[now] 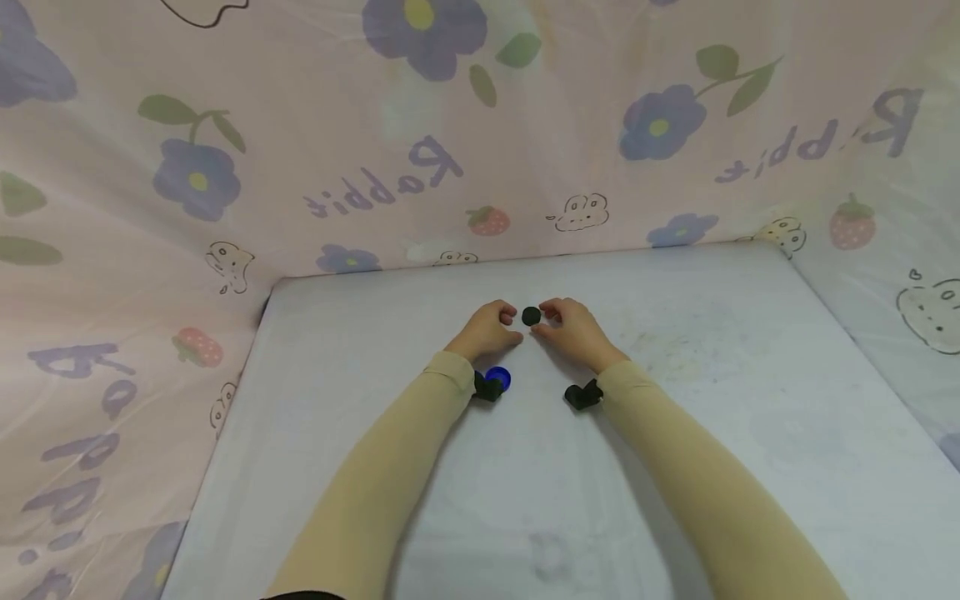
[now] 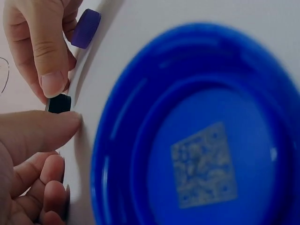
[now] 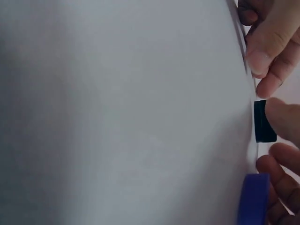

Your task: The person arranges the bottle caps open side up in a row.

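A dark round cap [image 1: 531,316] sits between the fingertips of both hands in the head view. My right hand [image 1: 573,333] has its thumb and fingertips right at the cap's edge; whether they pinch it I cannot tell. My left hand [image 1: 483,327] stands on the other side, fingers bent and spread around a gap that holds nothing. Its thumb [image 2: 56,131] overlaps the cap in the left wrist view. A purple-blue cap with a ridged side [image 2: 86,29] lies close beside the right fingers; the right hand hides it from the head camera.
A blue round dish [image 1: 502,374] with a square coded label [image 2: 204,165] stands by the left wrist, filling much of that wrist's view. Black wrist cameras [image 1: 583,395] hang close over the white table [image 1: 525,483]. A patterned cloth [image 1: 525,125] rises behind the table and at both sides.
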`<state>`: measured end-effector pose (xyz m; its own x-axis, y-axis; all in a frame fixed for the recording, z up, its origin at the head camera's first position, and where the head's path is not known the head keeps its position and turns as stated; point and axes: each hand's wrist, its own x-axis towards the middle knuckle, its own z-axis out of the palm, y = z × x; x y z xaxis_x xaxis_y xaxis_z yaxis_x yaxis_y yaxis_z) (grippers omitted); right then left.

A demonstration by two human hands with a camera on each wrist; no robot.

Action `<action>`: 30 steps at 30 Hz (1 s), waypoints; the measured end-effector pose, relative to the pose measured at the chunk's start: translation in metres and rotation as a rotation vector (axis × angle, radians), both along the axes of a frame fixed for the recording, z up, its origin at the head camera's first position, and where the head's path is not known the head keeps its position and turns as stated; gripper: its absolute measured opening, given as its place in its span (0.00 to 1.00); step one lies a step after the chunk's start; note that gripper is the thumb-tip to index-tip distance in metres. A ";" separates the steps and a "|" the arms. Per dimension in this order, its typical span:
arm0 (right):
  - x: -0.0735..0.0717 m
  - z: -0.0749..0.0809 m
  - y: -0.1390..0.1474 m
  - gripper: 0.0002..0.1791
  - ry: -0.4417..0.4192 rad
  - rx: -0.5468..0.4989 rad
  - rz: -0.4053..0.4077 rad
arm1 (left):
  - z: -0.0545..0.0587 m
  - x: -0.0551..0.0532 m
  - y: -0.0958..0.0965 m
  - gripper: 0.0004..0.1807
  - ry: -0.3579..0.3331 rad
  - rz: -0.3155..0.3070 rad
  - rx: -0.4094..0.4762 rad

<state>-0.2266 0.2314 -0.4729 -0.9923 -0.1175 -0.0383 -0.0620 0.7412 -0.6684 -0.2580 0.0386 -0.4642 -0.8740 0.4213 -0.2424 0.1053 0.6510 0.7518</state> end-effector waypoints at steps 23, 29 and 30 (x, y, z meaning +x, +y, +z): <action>0.007 0.005 -0.017 0.19 0.067 0.196 0.058 | -0.003 0.004 -0.005 0.19 0.029 0.015 0.036; 0.016 0.007 -0.016 0.19 0.089 0.167 0.029 | -0.002 0.010 -0.011 0.18 0.055 -0.022 0.102; 0.018 0.008 -0.016 0.19 0.094 0.151 0.025 | -0.001 0.011 -0.011 0.17 0.065 -0.031 0.107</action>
<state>-0.2083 0.2156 -0.4653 -0.9893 -0.1417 0.0354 -0.1383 0.8305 -0.5396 -0.2469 0.0275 -0.4653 -0.8725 0.4687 -0.1382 0.1746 0.5631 0.8077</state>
